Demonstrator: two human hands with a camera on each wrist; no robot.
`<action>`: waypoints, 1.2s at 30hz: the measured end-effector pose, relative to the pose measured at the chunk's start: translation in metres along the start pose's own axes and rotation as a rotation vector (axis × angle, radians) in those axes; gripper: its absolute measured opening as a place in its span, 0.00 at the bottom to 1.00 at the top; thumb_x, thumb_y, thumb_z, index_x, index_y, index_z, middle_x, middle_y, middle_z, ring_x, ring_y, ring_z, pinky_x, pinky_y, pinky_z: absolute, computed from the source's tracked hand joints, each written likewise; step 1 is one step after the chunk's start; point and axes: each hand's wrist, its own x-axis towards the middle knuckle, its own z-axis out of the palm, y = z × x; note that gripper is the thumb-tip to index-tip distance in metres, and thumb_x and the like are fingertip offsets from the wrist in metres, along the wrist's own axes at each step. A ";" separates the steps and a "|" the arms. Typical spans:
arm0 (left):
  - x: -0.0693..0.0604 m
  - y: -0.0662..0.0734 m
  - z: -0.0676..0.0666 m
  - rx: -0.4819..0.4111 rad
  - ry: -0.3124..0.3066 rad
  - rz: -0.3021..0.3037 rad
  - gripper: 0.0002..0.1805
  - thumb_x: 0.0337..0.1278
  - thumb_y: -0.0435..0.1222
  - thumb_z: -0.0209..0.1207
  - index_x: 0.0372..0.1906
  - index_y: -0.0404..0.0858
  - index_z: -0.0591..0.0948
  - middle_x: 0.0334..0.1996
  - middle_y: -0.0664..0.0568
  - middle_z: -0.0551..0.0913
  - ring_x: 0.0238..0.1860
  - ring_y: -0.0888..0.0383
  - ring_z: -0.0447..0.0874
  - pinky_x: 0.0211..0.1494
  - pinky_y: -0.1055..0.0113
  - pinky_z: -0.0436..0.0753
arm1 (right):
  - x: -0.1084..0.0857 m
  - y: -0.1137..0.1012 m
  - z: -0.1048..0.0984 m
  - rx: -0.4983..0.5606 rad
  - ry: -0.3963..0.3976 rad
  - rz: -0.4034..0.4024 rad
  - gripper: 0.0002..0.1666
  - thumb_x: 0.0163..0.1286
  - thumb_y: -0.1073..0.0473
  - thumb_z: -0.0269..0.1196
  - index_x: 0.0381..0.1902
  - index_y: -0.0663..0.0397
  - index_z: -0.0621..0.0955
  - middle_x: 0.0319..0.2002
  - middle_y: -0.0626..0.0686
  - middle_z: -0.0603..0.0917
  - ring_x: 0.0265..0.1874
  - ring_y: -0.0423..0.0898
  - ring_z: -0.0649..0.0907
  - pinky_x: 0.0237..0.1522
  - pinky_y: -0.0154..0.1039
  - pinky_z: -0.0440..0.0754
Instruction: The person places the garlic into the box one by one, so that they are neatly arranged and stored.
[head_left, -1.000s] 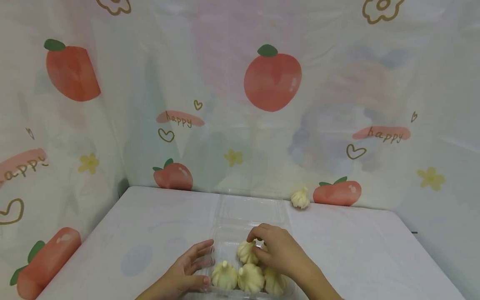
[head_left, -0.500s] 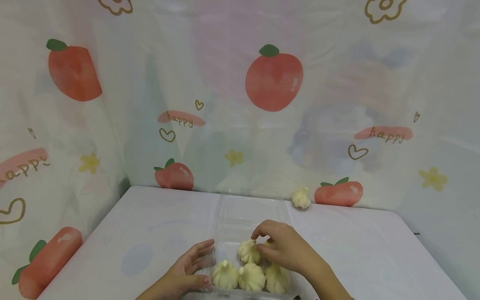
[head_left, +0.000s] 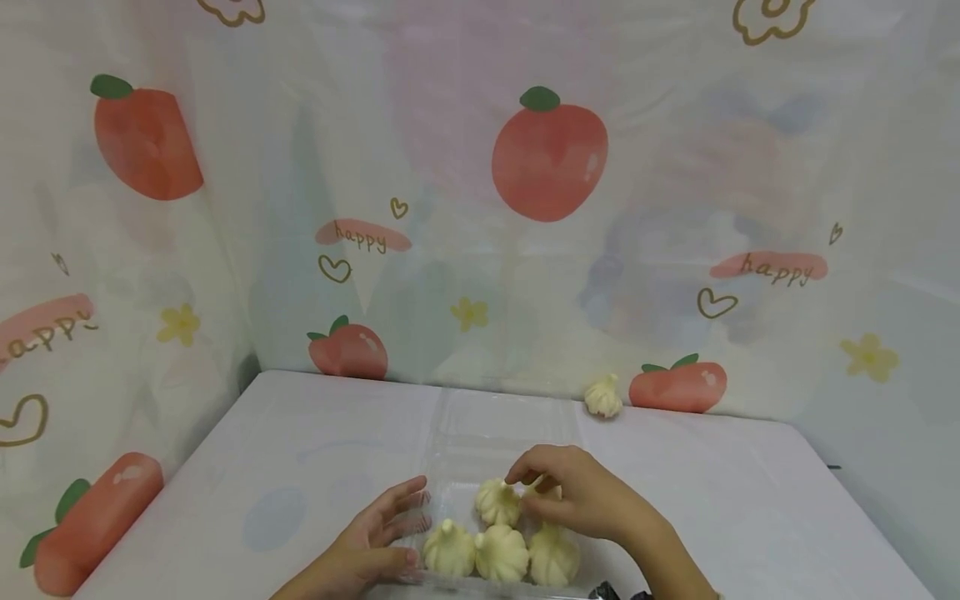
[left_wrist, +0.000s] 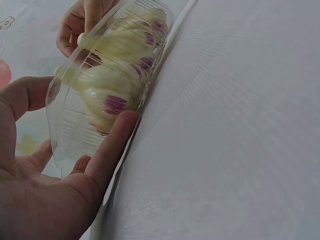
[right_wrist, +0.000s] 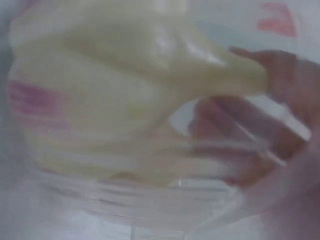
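A clear plastic clamshell box point(head_left: 480, 583) lies open at the table's front, its lid point(head_left: 510, 412) folded back. Three garlic bulbs point(head_left: 502, 553) fill its front row, with another garlic bulb point(head_left: 497, 502) behind them. My left hand point(head_left: 375, 533) rests against the box's left side, fingers spread and fairly straight; in the left wrist view the thumb point(left_wrist: 112, 155) lies along the lower wall. My right hand point(head_left: 573, 492) has its fingers bent around a back-right garlic bulb point(head_left: 545, 486), partly hidden by them. The right wrist view is blurred, with a garlic bulb point(right_wrist: 100, 85) close to the camera.
A further garlic bulb point(head_left: 603, 397) stands at the table's back edge, against the printed cloth wall point(head_left: 525, 275). A small dark object point(head_left: 603, 591) shows at the bottom edge below my right wrist. White cloth covers the table point(head_left: 712, 500).
My right hand has shifted slightly to the right, and more of the back-right garlic bulb shows. The dark object has come into view at the bottom. My left hand stays in place.
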 end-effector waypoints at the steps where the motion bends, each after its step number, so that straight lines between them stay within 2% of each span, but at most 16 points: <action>1: 0.000 0.000 0.000 0.003 -0.004 0.005 0.43 0.68 0.32 0.57 0.80 0.42 0.47 0.78 0.33 0.41 0.76 0.35 0.51 0.57 0.46 0.81 | 0.000 0.001 -0.001 0.020 -0.003 -0.007 0.13 0.67 0.64 0.67 0.49 0.51 0.82 0.47 0.50 0.86 0.43 0.49 0.87 0.43 0.39 0.86; 7: 0.002 0.001 -0.001 0.002 0.010 0.006 0.43 0.68 0.32 0.57 0.80 0.41 0.48 0.78 0.35 0.44 0.75 0.38 0.55 0.56 0.47 0.81 | -0.005 0.013 -0.011 0.152 -0.004 -0.008 0.13 0.68 0.63 0.67 0.49 0.46 0.82 0.47 0.50 0.85 0.43 0.52 0.86 0.43 0.41 0.86; 12: 0.003 0.001 0.000 -0.008 0.021 -0.009 0.43 0.69 0.32 0.57 0.80 0.42 0.48 0.79 0.35 0.45 0.75 0.39 0.56 0.55 0.48 0.82 | -0.013 0.024 -0.023 0.182 0.053 0.003 0.13 0.68 0.65 0.67 0.48 0.45 0.82 0.45 0.47 0.85 0.43 0.51 0.86 0.43 0.42 0.86; 20: 0.002 -0.001 0.001 -0.010 0.029 -0.023 0.43 0.68 0.33 0.58 0.80 0.43 0.49 0.79 0.36 0.45 0.75 0.39 0.55 0.55 0.47 0.82 | -0.024 0.035 -0.035 0.069 0.265 0.117 0.08 0.69 0.62 0.67 0.43 0.45 0.83 0.41 0.47 0.86 0.39 0.41 0.85 0.39 0.40 0.85; 27: 0.001 0.001 0.001 -0.001 0.036 -0.032 0.42 0.70 0.34 0.57 0.81 0.44 0.49 0.79 0.35 0.45 0.76 0.35 0.52 0.56 0.48 0.82 | -0.034 0.052 -0.045 -0.048 0.432 0.303 0.10 0.68 0.57 0.68 0.47 0.46 0.83 0.44 0.47 0.86 0.42 0.39 0.85 0.41 0.36 0.84; 32: 0.000 0.001 0.002 -0.002 0.025 -0.025 0.43 0.69 0.33 0.58 0.81 0.43 0.48 0.79 0.35 0.44 0.76 0.35 0.51 0.56 0.47 0.81 | -0.044 0.069 -0.048 -0.103 0.496 0.390 0.14 0.69 0.56 0.67 0.52 0.47 0.81 0.47 0.48 0.85 0.45 0.42 0.85 0.43 0.35 0.84; 36: -0.001 0.001 0.002 0.002 0.019 -0.011 0.43 0.68 0.33 0.59 0.80 0.43 0.48 0.79 0.34 0.44 0.76 0.35 0.51 0.56 0.47 0.81 | -0.048 0.081 -0.047 -0.115 0.509 0.414 0.18 0.69 0.54 0.67 0.55 0.48 0.80 0.51 0.49 0.85 0.48 0.50 0.85 0.44 0.35 0.83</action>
